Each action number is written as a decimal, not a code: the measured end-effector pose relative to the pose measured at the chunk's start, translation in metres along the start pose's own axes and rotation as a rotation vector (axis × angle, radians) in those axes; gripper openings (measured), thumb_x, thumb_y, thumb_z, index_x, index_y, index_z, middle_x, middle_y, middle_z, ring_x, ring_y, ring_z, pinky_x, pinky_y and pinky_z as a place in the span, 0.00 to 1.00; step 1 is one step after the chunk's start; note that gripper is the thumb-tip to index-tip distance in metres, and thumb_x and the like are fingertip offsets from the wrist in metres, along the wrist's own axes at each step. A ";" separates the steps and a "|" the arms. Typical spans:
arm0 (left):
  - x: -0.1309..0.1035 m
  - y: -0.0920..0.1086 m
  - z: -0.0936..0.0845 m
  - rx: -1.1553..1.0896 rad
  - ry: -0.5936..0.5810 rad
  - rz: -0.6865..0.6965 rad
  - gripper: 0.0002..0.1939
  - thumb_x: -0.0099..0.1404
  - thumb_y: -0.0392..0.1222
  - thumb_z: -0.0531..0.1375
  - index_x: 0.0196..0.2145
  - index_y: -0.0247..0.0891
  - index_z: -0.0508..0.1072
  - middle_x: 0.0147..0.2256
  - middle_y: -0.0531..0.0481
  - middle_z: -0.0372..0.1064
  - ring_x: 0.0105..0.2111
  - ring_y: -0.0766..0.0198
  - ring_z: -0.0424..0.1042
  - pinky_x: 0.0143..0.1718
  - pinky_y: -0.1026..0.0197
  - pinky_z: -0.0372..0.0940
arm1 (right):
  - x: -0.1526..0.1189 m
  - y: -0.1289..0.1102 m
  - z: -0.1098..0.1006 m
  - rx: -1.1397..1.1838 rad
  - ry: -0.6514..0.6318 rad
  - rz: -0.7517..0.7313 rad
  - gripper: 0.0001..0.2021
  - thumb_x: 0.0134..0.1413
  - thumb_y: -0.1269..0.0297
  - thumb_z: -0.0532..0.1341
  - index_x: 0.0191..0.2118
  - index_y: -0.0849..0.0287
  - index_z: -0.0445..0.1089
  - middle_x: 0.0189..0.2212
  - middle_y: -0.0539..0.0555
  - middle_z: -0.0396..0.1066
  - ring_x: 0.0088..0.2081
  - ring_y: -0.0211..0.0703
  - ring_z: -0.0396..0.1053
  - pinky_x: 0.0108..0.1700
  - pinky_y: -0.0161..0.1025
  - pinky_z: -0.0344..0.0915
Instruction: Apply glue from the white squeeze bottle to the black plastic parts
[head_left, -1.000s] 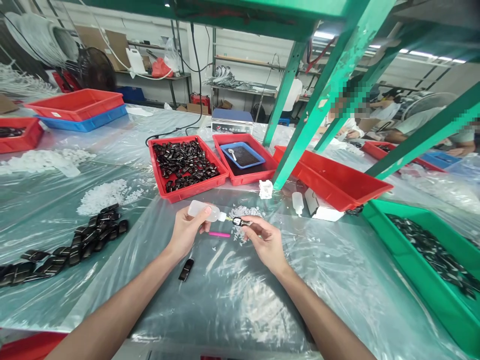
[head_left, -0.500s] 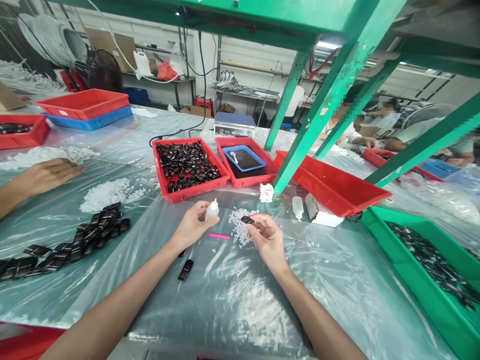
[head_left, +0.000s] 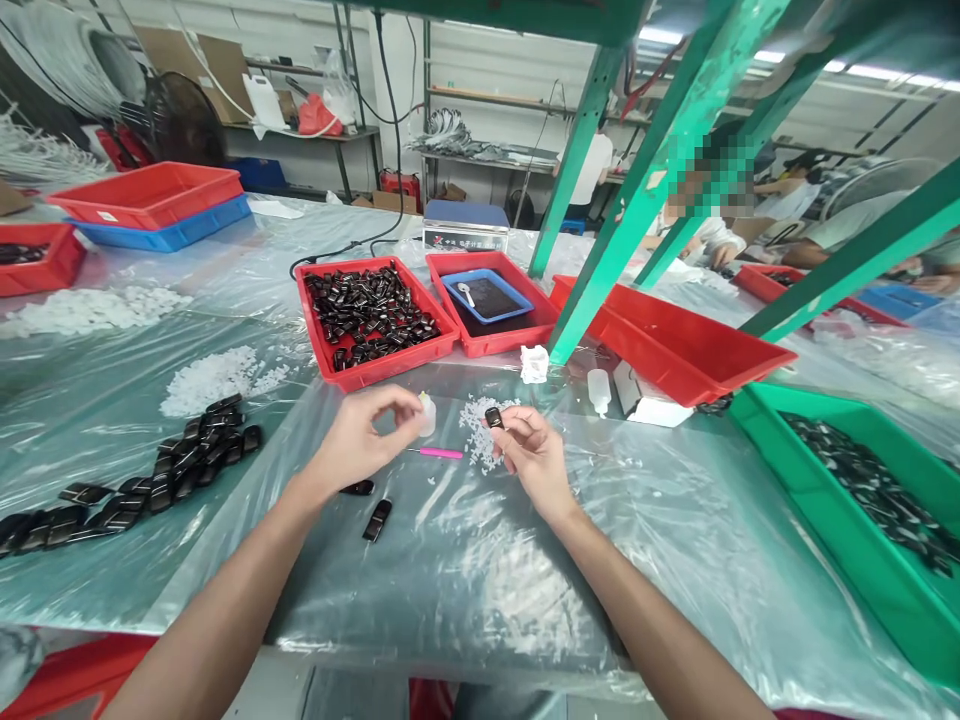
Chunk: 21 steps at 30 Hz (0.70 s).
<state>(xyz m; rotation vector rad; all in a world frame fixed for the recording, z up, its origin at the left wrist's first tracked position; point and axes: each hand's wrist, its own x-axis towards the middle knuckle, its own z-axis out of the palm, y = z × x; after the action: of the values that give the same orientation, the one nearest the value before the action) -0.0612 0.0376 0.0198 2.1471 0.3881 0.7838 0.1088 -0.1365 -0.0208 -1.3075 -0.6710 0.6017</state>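
Note:
My left hand is beside a small white squeeze bottle with a yellowish tip. Its thumb and forefinger are curved and a little apart, partly covering the bottle. In my right hand a small glossy black plastic piece is pinched between thumb and fingers. Below it lies a pile of tiny white parts. A pink-handled tool rests between my hands. Two more black pieces lie nearer me, one of them fully visible, the other partly under my left wrist.
A red tray of black pieces stands ahead, beside another red tray holding a blue dish. Green posts rise at right, near a green bin. To the left are black pieces and white parts.
My left hand has loosened from the squeeze bottle and shifted left. My right hand has turned the black piece more upright. The other person's hand at left is gone, and the view has tilted.

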 end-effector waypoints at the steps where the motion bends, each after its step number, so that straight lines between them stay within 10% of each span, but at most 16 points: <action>1: -0.002 0.002 -0.002 0.027 -0.180 0.010 0.05 0.65 0.44 0.63 0.35 0.41 0.77 0.34 0.49 0.75 0.32 0.60 0.71 0.37 0.60 0.63 | 0.000 0.000 0.000 -0.005 -0.001 0.006 0.19 0.48 0.51 0.74 0.38 0.55 0.68 0.33 0.52 0.77 0.22 0.35 0.65 0.21 0.34 0.61; 4: -0.008 0.001 0.002 0.154 -0.568 0.023 0.04 0.65 0.40 0.62 0.34 0.43 0.79 0.35 0.50 0.76 0.33 0.60 0.71 0.35 0.60 0.60 | 0.000 0.001 0.000 -0.008 -0.002 0.009 0.19 0.48 0.51 0.74 0.39 0.55 0.68 0.33 0.52 0.77 0.22 0.35 0.66 0.22 0.34 0.62; 7: -0.014 -0.006 0.014 0.249 -0.646 0.038 0.07 0.65 0.37 0.60 0.31 0.42 0.78 0.33 0.50 0.75 0.33 0.59 0.71 0.35 0.60 0.58 | -0.001 0.001 0.001 -0.013 -0.012 0.002 0.20 0.48 0.51 0.74 0.39 0.55 0.68 0.34 0.52 0.77 0.22 0.35 0.66 0.22 0.34 0.62; 12: -0.013 -0.010 0.025 0.249 -0.562 0.000 0.12 0.70 0.40 0.56 0.31 0.41 0.77 0.34 0.49 0.74 0.34 0.60 0.71 0.37 0.60 0.58 | -0.002 0.000 0.004 -0.055 -0.046 0.011 0.19 0.48 0.51 0.73 0.38 0.55 0.69 0.31 0.51 0.75 0.22 0.36 0.66 0.23 0.35 0.63; 21: -0.004 0.005 0.035 -0.661 -0.204 -0.469 0.18 0.59 0.54 0.69 0.32 0.34 0.77 0.27 0.52 0.67 0.26 0.70 0.60 0.28 0.65 0.53 | -0.012 0.005 0.011 -0.139 -0.179 0.013 0.15 0.53 0.52 0.70 0.40 0.55 0.70 0.30 0.49 0.73 0.23 0.36 0.66 0.26 0.36 0.61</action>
<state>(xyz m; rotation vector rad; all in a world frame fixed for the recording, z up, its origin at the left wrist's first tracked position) -0.0418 0.0118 0.0051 1.4192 0.4293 0.3466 0.0928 -0.1374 -0.0256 -1.3977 -0.8642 0.6982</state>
